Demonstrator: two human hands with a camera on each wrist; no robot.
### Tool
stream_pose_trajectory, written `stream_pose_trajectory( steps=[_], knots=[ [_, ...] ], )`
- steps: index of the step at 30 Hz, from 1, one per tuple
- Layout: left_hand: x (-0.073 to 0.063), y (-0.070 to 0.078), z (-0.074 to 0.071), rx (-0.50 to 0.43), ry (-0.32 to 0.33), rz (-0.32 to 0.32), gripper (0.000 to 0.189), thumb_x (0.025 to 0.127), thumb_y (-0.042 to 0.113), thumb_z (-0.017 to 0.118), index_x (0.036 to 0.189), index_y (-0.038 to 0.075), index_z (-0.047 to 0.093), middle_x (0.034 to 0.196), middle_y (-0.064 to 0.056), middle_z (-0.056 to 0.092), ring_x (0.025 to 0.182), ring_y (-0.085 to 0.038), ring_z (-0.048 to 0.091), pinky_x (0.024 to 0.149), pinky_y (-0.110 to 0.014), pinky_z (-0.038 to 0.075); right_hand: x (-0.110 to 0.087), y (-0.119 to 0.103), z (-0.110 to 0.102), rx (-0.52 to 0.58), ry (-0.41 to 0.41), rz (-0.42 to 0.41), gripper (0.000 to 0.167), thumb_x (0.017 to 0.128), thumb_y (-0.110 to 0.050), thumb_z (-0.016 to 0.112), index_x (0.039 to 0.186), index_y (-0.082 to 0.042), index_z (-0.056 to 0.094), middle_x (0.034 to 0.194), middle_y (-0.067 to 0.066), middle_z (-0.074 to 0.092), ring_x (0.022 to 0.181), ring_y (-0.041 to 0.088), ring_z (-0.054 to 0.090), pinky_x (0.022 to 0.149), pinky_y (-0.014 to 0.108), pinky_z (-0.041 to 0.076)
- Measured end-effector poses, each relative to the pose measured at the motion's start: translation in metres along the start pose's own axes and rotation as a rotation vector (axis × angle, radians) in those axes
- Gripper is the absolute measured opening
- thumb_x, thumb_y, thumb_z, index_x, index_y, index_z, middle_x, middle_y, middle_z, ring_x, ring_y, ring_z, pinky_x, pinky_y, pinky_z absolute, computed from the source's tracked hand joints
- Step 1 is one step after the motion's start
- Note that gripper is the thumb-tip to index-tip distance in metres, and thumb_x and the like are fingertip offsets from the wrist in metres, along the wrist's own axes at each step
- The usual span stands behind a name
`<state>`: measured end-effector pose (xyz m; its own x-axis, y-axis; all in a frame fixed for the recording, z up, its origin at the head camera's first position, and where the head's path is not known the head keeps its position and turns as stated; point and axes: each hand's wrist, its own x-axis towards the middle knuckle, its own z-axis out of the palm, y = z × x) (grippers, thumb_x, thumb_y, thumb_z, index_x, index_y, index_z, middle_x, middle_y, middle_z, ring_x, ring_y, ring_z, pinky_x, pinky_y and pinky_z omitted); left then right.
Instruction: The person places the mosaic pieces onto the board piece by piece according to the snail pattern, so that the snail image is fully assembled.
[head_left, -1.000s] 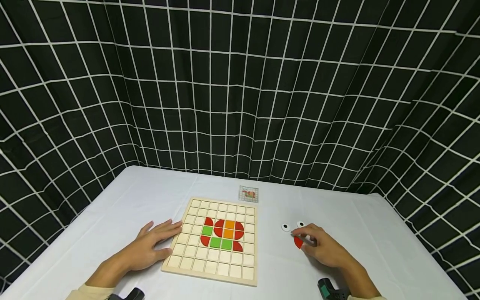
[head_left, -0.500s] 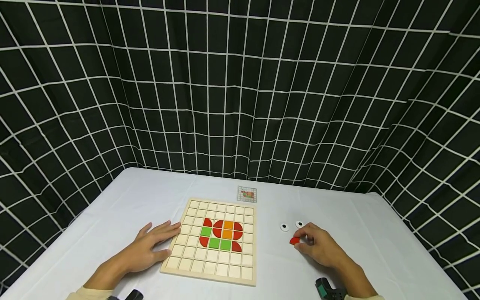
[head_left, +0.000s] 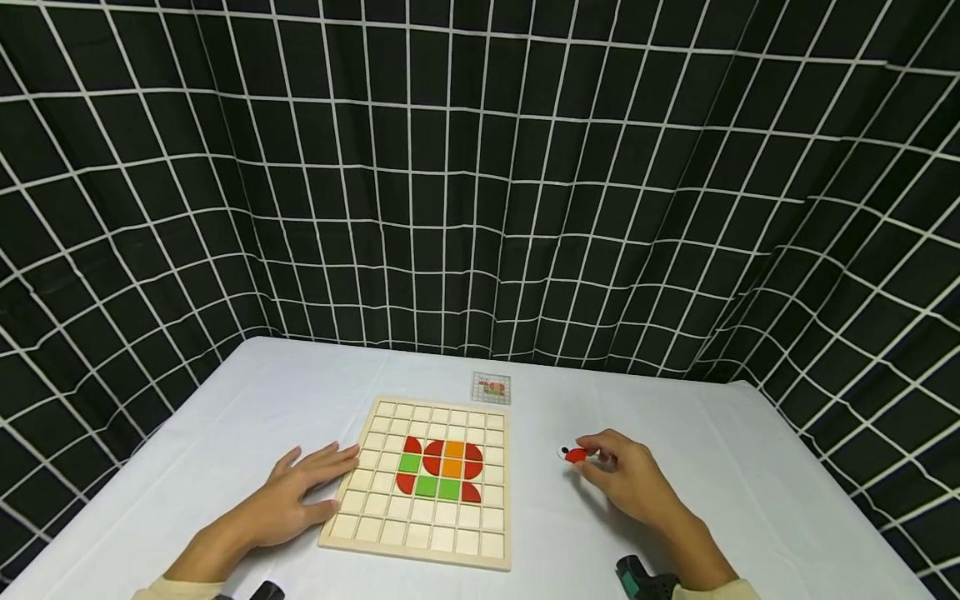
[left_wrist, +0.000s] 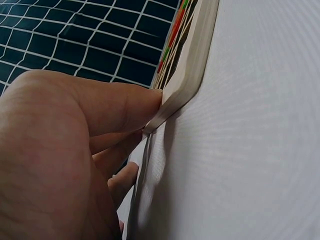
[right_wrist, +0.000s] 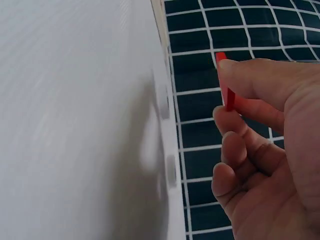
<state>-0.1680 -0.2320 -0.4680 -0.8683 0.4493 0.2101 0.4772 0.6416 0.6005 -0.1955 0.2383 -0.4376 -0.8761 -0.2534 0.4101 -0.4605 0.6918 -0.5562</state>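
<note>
My right hand (head_left: 626,477) pinches a red quarter-circle tile (right_wrist: 226,87) between thumb and fingers, lifted off the table. In the head view that red tile partly overlaps a white eye disc with a black dot (head_left: 562,452); a second disc is hidden by the hand. My left hand (head_left: 303,490) rests with its fingers extended along the left side of a wooden grid board (head_left: 420,533), thumb at the edge near the front corner. Set in the board are several red curved tiles (head_left: 432,458), green squares (head_left: 426,486) and orange squares (head_left: 453,468).
Behind the board lies a small picture card (head_left: 491,388) showing a similar coloured pattern on a grid. A white cloth (head_left: 300,392) covers the table. Black curtains with white grid lines (head_left: 420,208) stand around the back and sides.
My right hand has picked up the red tile from the table and moved it up and to the left, over toward the eye discs. The left hand stays on the board's edge.
</note>
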Motion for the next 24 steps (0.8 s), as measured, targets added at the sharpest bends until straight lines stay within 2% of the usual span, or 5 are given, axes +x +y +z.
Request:
stream_pose_trajectory(
  steps=[5, 13, 16, 20, 24],
  knots=[
    [0.000, 0.000, 0.000, -0.001, 0.002, -0.001, 0.052, 0.086, 0.017, 0.067, 0.136, 0.008, 0.057, 0.146, -0.003, 0.046, 0.138, -0.038, 0.028, 0.106, -0.063, 0.000, 0.009, -0.010, 0.006, 0.020, 0.038, -0.016, 0.020, 0.077, -0.006, 0.080, 0.094, -0.015, 0.074, 0.087, -0.014, 0.063, 0.073, 0.012, 0.051, 0.063, 0.028, 0.044],
    [-0.001, 0.000, 0.000, -0.016, -0.014, -0.017, 0.055, 0.085, 0.015, 0.068, 0.137, 0.007, 0.055, 0.146, -0.004, 0.044, 0.139, -0.037, 0.027, 0.107, -0.062, -0.001, 0.028, -0.037, 0.026, 0.077, 0.072, -0.085, 0.019, 0.077, -0.005, 0.080, 0.094, -0.012, 0.074, 0.089, -0.010, 0.066, 0.077, 0.020, 0.058, 0.067, 0.034, 0.050],
    [-0.001, -0.001, 0.000, -0.018, -0.015, -0.014, 0.055, 0.085, 0.016, 0.068, 0.138, 0.007, 0.054, 0.146, -0.004, 0.045, 0.139, -0.038, 0.026, 0.106, -0.063, -0.001, 0.036, -0.051, 0.034, 0.088, 0.084, -0.076, 0.021, 0.077, -0.004, 0.081, 0.096, -0.010, 0.074, 0.089, -0.011, 0.065, 0.077, 0.019, 0.058, 0.069, 0.037, 0.050],
    [-0.001, -0.001, 0.000, -0.016, -0.015, -0.013, 0.054, 0.086, 0.016, 0.067, 0.137, 0.007, 0.055, 0.146, -0.003, 0.044, 0.139, -0.037, 0.026, 0.106, -0.063, -0.002, 0.047, -0.069, 0.045, 0.126, 0.075, -0.054, 0.023, 0.078, -0.005, 0.079, 0.100, -0.006, 0.073, 0.091, -0.009, 0.065, 0.081, 0.025, 0.058, 0.072, 0.042, 0.050],
    [-0.001, -0.002, 0.000, -0.009, -0.017, -0.020, 0.053, 0.086, 0.017, 0.067, 0.137, 0.008, 0.056, 0.147, -0.002, 0.044, 0.139, -0.036, 0.026, 0.107, -0.063, -0.002, 0.056, -0.087, 0.058, 0.153, 0.072, -0.057, 0.023, 0.079, -0.006, 0.079, 0.102, -0.005, 0.073, 0.093, -0.008, 0.065, 0.081, 0.025, 0.058, 0.073, 0.040, 0.050]
  ],
)
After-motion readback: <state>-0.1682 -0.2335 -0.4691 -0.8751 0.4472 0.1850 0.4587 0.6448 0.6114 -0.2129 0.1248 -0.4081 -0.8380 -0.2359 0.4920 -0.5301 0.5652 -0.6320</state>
